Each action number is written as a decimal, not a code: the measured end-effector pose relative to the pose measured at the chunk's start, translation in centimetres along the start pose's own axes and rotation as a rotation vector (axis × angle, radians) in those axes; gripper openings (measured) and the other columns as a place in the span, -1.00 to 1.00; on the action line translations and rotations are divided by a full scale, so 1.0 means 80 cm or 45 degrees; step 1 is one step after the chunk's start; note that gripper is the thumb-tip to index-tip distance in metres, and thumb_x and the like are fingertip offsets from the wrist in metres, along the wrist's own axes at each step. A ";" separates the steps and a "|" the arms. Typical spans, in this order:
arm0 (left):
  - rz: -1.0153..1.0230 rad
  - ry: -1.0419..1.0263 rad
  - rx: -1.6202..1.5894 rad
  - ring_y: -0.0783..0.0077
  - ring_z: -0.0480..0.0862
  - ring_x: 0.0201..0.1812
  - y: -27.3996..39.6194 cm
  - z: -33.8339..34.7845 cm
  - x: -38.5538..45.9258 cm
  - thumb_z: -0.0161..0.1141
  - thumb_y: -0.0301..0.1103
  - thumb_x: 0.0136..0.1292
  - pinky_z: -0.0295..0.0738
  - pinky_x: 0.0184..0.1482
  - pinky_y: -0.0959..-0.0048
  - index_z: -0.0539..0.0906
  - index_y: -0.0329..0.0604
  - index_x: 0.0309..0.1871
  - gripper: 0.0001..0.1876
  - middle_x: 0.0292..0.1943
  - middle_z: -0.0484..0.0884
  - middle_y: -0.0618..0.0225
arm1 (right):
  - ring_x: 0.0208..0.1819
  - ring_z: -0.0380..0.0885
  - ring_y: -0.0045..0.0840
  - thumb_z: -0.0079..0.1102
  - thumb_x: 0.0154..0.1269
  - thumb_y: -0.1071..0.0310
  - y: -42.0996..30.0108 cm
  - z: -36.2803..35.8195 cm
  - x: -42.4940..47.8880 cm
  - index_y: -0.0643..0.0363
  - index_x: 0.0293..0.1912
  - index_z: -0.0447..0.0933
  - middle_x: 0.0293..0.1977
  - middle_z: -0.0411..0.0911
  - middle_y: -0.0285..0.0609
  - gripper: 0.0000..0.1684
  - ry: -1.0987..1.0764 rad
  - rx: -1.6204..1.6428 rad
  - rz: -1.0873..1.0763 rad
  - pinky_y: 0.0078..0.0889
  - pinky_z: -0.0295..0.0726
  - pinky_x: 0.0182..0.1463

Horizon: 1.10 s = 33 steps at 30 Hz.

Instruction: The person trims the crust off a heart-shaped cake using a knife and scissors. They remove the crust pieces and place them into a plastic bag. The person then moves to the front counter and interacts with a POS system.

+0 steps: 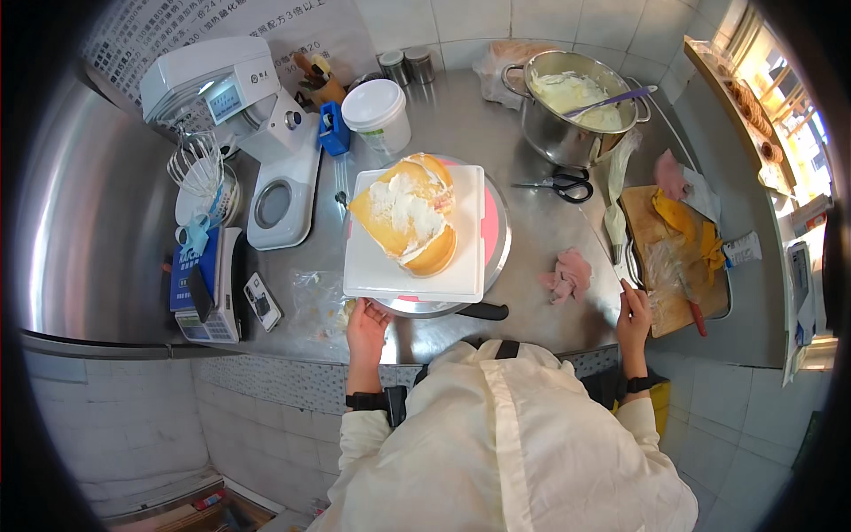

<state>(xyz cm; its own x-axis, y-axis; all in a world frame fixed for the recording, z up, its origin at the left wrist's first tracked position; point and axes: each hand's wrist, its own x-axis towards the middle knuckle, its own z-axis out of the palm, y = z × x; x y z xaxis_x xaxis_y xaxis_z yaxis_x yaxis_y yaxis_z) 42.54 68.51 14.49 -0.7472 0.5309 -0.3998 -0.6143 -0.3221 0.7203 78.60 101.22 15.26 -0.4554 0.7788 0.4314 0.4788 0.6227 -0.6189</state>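
A heart-shaped sponge cake, its top partly spread with white cream, sits on a square white board. Beneath the board is a round turntable with a pink surface. My left hand, palm up and fingers spread, is at the board's near left corner, fingertips by the turntable rim. A black handle sticks out at the near rim; its other end is hidden. My right hand has curled fingers at a thin pale metal piece beside the cutting board; its grip is unclear.
A steel pot of cream holds a purple spatula. A filled piping bag lies near black scissors, a pink cloth and a wooden cutting board. Leftward stand a stand mixer, scale and phone.
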 end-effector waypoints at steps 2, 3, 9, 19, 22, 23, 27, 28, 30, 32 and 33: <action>0.020 0.029 -0.034 0.45 0.49 -0.09 0.011 -0.007 0.013 -0.06 -0.11 0.39 0.34 0.05 0.35 0.46 -0.08 -0.02 -0.71 -0.18 0.53 0.40 | -0.41 0.44 -0.48 0.12 0.21 0.61 -0.012 -0.001 0.005 0.14 0.03 0.57 -0.35 0.48 -0.18 -0.62 0.042 0.018 -0.062 -0.52 0.42 -0.35; 0.026 0.041 -0.055 0.45 0.49 -0.09 0.014 -0.006 0.019 -0.05 -0.12 0.38 0.33 0.06 0.36 0.46 -0.08 -0.03 -0.72 -0.18 0.53 0.40 | -0.41 0.45 -0.48 0.12 0.21 0.61 -0.022 -0.003 0.010 0.14 0.02 0.57 -0.35 0.49 -0.17 -0.62 0.050 0.044 -0.092 -0.52 0.42 -0.35; 0.012 0.043 -0.085 0.44 0.48 -0.07 0.013 -0.011 0.022 -0.02 -0.16 0.35 0.32 0.06 0.33 0.46 -0.03 -0.03 -0.76 -0.16 0.54 0.42 | -0.41 0.46 -0.49 0.07 0.26 0.60 -0.054 -0.010 0.028 0.18 0.00 0.56 -0.33 0.50 -0.17 -0.68 -0.042 0.068 -0.172 -0.55 0.42 -0.35; -0.098 -0.138 0.066 0.38 0.46 0.04 -0.014 0.003 -0.005 0.00 -0.15 0.36 0.29 0.13 0.21 0.46 -0.04 0.07 -0.70 -0.04 0.53 0.37 | -0.33 0.52 -0.34 0.17 0.12 0.46 0.031 0.045 0.005 0.00 -0.09 0.63 -0.36 0.51 -0.20 -0.68 -0.124 -0.282 -0.213 -0.37 0.50 -0.31; -0.114 -0.188 0.116 0.38 0.45 0.04 -0.011 -0.008 -0.010 -0.04 -0.12 0.36 0.29 0.14 0.21 0.44 -0.04 0.10 -0.67 -0.02 0.51 0.38 | -0.24 0.49 -0.30 0.18 0.13 0.39 0.020 0.047 0.026 0.05 -0.11 0.62 -0.31 0.50 -0.18 -0.72 -0.189 -0.242 -0.342 -0.32 0.47 -0.20; -0.100 -0.155 0.085 0.38 0.45 0.04 -0.008 -0.013 -0.011 -0.05 -0.11 0.36 0.29 0.14 0.20 0.43 -0.04 0.10 -0.65 -0.01 0.51 0.38 | -0.21 0.48 -0.29 0.18 0.13 0.37 0.014 0.045 0.038 0.06 -0.11 0.61 -0.29 0.50 -0.18 -0.73 -0.206 -0.227 -0.400 -0.31 0.47 -0.18; 0.033 -0.019 -0.106 0.36 0.45 0.03 0.003 -0.014 -0.016 -0.08 -0.11 0.37 0.30 0.17 0.19 0.39 -0.06 0.14 -0.63 0.01 0.49 0.30 | -0.05 0.44 -0.15 0.09 0.16 0.44 0.032 0.080 0.112 0.17 -0.07 0.53 -0.15 0.50 -0.04 -0.71 -0.336 0.001 -0.268 -0.20 0.41 0.05; 0.060 -0.028 -0.144 0.34 0.45 0.02 0.006 -0.009 -0.020 -0.07 -0.11 0.35 0.30 0.16 0.20 0.41 -0.04 0.12 -0.65 -0.01 0.50 0.29 | -0.01 0.43 -0.12 0.06 0.14 0.48 0.034 0.100 0.143 0.20 -0.02 0.48 -0.09 0.48 0.01 -0.65 -0.335 -0.036 -0.296 -0.19 0.40 0.09; 0.029 -0.132 -0.099 0.34 0.45 0.03 0.002 -0.013 -0.007 -0.06 -0.10 0.33 0.30 0.15 0.21 0.42 -0.03 0.10 -0.64 0.00 0.50 0.31 | 0.07 0.40 -0.08 0.01 0.12 0.52 0.053 0.139 0.202 0.26 0.08 0.37 -0.01 0.45 0.08 -0.54 -0.313 -0.171 -0.417 -0.18 0.41 0.14; 0.023 -0.151 -0.080 0.33 0.45 0.03 -0.004 -0.031 0.013 -0.05 -0.11 0.30 0.30 0.14 0.21 0.44 -0.03 0.08 -0.64 -0.01 0.51 0.32 | 0.12 0.38 -0.10 -0.04 0.13 0.52 0.073 0.159 0.232 0.29 0.11 0.33 0.05 0.41 0.09 -0.52 -0.406 -0.349 -0.458 -0.21 0.41 0.18; 0.034 -0.125 -0.086 0.32 0.45 0.04 -0.004 -0.036 0.018 -0.04 -0.12 0.30 0.30 0.14 0.21 0.44 -0.04 0.07 -0.65 -0.02 0.53 0.31 | 0.15 0.38 -0.13 -0.06 0.14 0.52 0.073 0.165 0.241 0.31 0.10 0.34 0.08 0.40 0.08 -0.53 -0.523 -0.436 -0.407 -0.23 0.40 0.20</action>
<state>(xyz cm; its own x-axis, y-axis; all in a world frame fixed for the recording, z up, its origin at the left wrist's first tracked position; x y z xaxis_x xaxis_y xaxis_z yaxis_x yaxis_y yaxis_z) 40.93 67.06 12.07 -0.7369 0.5948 -0.3213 -0.6130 -0.3876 0.6885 62.67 118.89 11.29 -0.8349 0.4998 0.2305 0.4536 0.8621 -0.2260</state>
